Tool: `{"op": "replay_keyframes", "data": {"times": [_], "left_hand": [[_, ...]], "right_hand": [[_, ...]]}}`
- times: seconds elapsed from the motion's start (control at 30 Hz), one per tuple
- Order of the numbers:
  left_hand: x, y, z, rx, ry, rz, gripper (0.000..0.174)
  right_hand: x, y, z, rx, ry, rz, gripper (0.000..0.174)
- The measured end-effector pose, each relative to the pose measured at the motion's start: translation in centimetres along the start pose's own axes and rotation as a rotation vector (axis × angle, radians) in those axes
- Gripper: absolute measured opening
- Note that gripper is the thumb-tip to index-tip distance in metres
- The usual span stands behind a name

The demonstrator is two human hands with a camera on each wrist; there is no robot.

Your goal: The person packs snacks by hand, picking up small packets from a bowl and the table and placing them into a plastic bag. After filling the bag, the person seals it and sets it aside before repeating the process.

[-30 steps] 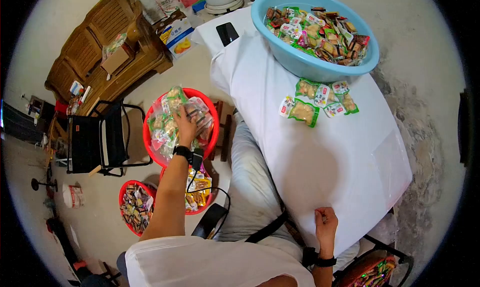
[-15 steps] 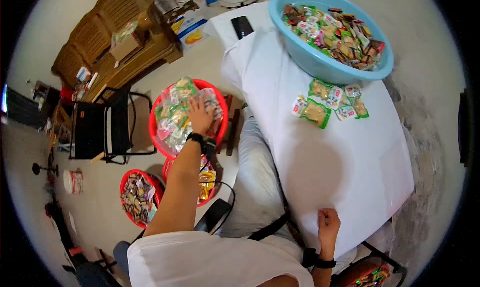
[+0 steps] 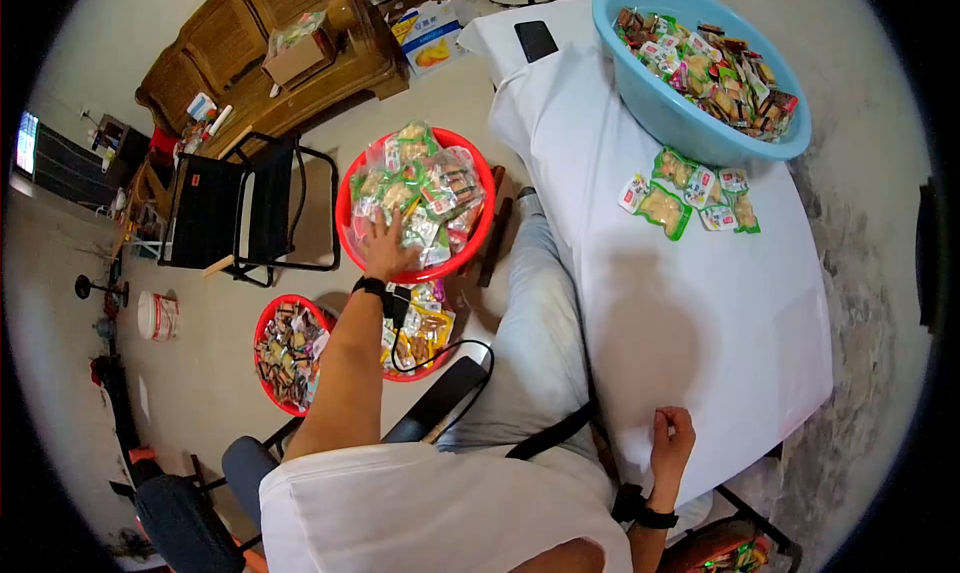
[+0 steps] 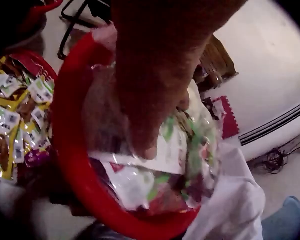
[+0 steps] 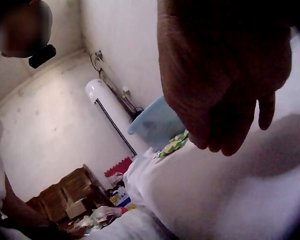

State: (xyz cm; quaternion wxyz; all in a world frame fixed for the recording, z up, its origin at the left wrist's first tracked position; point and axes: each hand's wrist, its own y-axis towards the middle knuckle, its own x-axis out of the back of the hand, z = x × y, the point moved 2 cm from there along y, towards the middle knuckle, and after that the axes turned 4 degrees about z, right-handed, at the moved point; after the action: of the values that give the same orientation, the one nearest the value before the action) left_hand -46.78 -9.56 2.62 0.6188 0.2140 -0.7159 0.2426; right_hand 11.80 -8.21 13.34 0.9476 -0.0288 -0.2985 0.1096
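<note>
My left hand (image 3: 388,245) rests with spread fingers on clear and green snack packets (image 3: 405,163) heaped in a red basin (image 3: 487,228). In the left wrist view, a fingertip of the left hand (image 4: 150,115) presses on a white-labelled packet (image 4: 135,185) near the rim. My right hand (image 3: 673,438) hangs loosely curled over the near edge of the white-covered table (image 3: 740,323) and holds nothing. Farther up the table lie several green-edged packets (image 3: 665,210), beside a large blue tub (image 3: 655,103) of mixed packets.
Below the red basin stand a red basket of yellow packets (image 3: 430,328) and another of small packets (image 3: 290,348). A black folding chair (image 3: 210,208) and wooden bench (image 3: 330,63) are at left. A phone (image 3: 536,41) lies on the table; a black cable (image 3: 480,345) trails past my lap.
My left hand has shifted from the upper packets toward the basin's near edge. The head view has turned, so the scene slides right. My right hand keeps its loose pose.
</note>
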Motion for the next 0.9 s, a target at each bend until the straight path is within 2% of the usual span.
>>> {"op": "replay_keyframes", "data": {"times": [0.1,0.17,0.2,0.23,0.3,0.33,0.37,0.43,0.47,0.5,0.57,0.6,0.63,0.73,0.77,0.83,0.87,0.9], "left_hand": [[-1.0,-0.1,2.2,-0.012,-0.013,-0.001,0.101],[-2.1,0.2,3.1,0.003,-0.35,-0.013,0.098],[-3.8,1.1,4.5,-0.013,-0.37,-0.074,0.088],[-4.9,2.4,5.3,-0.013,-0.373,-0.07,0.088],[-6.0,4.2,7.0,0.386,-1.181,-0.528,0.076],[-3.2,2.7,4.7,0.566,-1.45,-0.448,0.063],[-3.7,3.2,5.4,0.572,-1.451,-0.446,0.063],[-5.5,5.0,8.3,0.549,-1.404,-0.307,0.056],[-8.8,6.8,10.9,0.483,-1.416,-0.282,0.054],[-9.0,7.0,10.2,0.481,-1.42,-0.276,0.054],[-7.5,6.5,8.0,0.615,-0.982,-0.412,0.059],[-6.4,6.0,7.3,0.646,-1.006,-0.366,0.067],[-6.5,5.9,7.7,0.654,-1.007,-0.372,0.067],[-6.2,6.4,8.2,0.77,-0.707,-0.164,0.075],[-4.5,6.1,6.7,0.765,-0.71,-0.168,0.075],[-0.3,5.2,3.2,0.635,-0.36,-0.403,0.076],[0.8,5.3,2.4,0.632,-0.364,-0.404,0.076],[2.0,6.1,1.4,0.477,-0.293,-0.402,0.075]], "right_hand": [[-0.6,-0.3,-0.5,-0.019,-0.013,0.017,0.003],[-0.9,-0.2,-0.3,0.015,-0.012,0.017,0.003],[-0.9,-0.2,0.1,0.013,-0.017,0.018,0.003],[-1.0,-0.2,0.6,-0.016,0.008,0.021,0.003],[-1.2,-0.1,0.9,-0.044,0.031,0.022,0.003],[-1.2,0.0,0.8,-0.044,-0.023,0.025,0.003],[-1.3,0.1,0.9,-0.043,-0.075,0.03,0.003],[-1.7,0.3,1.8,-0.088,-0.06,0.041,0.003],[-1.8,0.4,2.0,-0.13,-0.041,0.044,0.003],[-2.0,0.4,1.9,-0.132,-0.045,0.039,0.003],[-2.5,0.4,1.5,-0.168,0.011,0.063,0.003],[-2.6,0.5,1.3,-0.166,0.007,0.066,0.003],[-2.7,0.7,1.1,-0.134,-0.019,0.069,0.003],[-2.5,0.7,0.8,-0.112,-0.048,0.073,0.003],[-2.4,0.7,0.9,-0.132,-0.055,0.079,0.003],[-2.2,0.6,2.4,-0.129,-0.056,0.071,0.003],[-2.0,0.6,2.9,-0.129,-0.058,0.065,0.003],[-1.9,0.5,2.7,-0.129,-0.06,0.059,0.003]]}}
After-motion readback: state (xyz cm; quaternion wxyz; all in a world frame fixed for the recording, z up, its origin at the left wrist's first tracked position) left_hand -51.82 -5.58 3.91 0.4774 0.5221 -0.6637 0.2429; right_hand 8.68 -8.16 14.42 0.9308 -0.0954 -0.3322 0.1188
